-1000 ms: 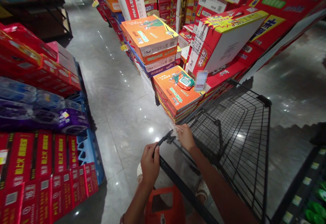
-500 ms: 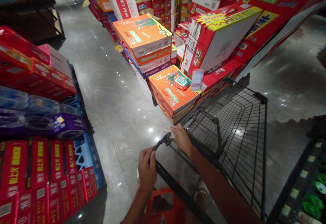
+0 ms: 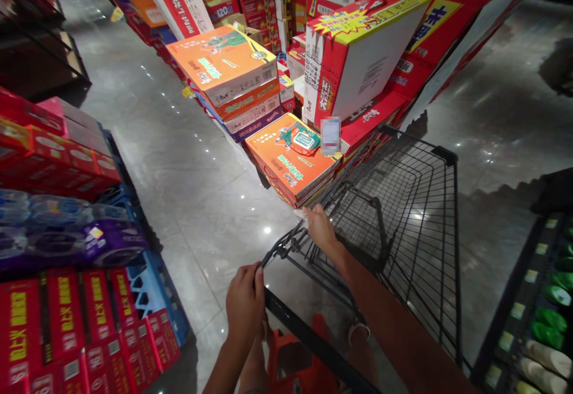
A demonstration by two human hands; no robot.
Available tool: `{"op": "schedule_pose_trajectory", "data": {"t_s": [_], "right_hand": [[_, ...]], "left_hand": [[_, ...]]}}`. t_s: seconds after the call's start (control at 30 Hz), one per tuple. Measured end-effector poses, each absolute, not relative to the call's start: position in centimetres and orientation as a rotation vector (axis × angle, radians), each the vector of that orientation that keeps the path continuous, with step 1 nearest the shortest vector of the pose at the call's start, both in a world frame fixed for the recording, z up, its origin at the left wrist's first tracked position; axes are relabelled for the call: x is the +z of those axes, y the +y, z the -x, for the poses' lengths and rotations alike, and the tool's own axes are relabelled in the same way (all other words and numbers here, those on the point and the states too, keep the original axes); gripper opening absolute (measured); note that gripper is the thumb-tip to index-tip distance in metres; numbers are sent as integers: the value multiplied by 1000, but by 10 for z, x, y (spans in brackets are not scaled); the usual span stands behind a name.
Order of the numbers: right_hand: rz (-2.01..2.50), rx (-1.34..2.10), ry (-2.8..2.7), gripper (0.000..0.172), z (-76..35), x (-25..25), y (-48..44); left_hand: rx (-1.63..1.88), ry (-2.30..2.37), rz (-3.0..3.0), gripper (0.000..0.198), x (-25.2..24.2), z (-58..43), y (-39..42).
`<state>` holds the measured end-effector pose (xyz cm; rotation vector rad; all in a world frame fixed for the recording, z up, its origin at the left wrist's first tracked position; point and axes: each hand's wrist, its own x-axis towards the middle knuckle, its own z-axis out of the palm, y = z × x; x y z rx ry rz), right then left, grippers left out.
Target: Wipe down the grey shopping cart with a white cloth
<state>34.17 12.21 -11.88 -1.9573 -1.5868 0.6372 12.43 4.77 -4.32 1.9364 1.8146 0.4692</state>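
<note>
My left hand (image 3: 245, 299) is wrapped round the black handle bar (image 3: 308, 337) of a shopping cart. Beyond it, my right hand (image 3: 321, 228) is closed, with a small white tissue (image 3: 302, 214) pinched at its fingertips. That hand is over the near rim of the cart's black wire basket (image 3: 416, 203), close to the orange carton (image 3: 293, 161). On this carton lies a green-and-white soft packet (image 3: 302, 138), with a pixelated item (image 3: 330, 136) at its right. Below the handle, an orange plastic object (image 3: 290, 352) shows near my legs.
Stacked orange cartons (image 3: 228, 62) and a tilted red-and-white carton (image 3: 362, 59) stand ahead. Left, a blue pallet (image 3: 156, 298) holds red boxes (image 3: 67, 316) and purple wrapped packs (image 3: 111, 242). A dark rack with green bottles (image 3: 550, 322) is at right. Grey tiled floor (image 3: 179, 191) runs between.
The view has shifted, so the cartons appear further left. My right hand has moved away from the handle's corner, still with the white tissue. My left hand keeps its grip on the bar.
</note>
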Motion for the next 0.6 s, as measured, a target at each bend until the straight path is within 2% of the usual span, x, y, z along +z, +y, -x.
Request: {"op": "schedule_pose_trajectory", "data": {"t_s": [0.13, 0.23, 0.43, 0.6], "right_hand": [[1864, 701, -1684, 30, -319, -116, 103], [1790, 809, -1650, 27, -311, -110, 95], [1689, 1076, -1504, 28, -334, -99, 72], [1627, 1215, -1550, 28, -349, -104, 48]], "left_hand": [[-21, 1811, -2123, 45, -33, -142, 76], [-199, 1780, -2175, 49, -32, -164, 94], [-491, 1772, -2133, 53, -34, -188, 105], [-559, 1790, -1944, 59, -32, -194, 104]]}}
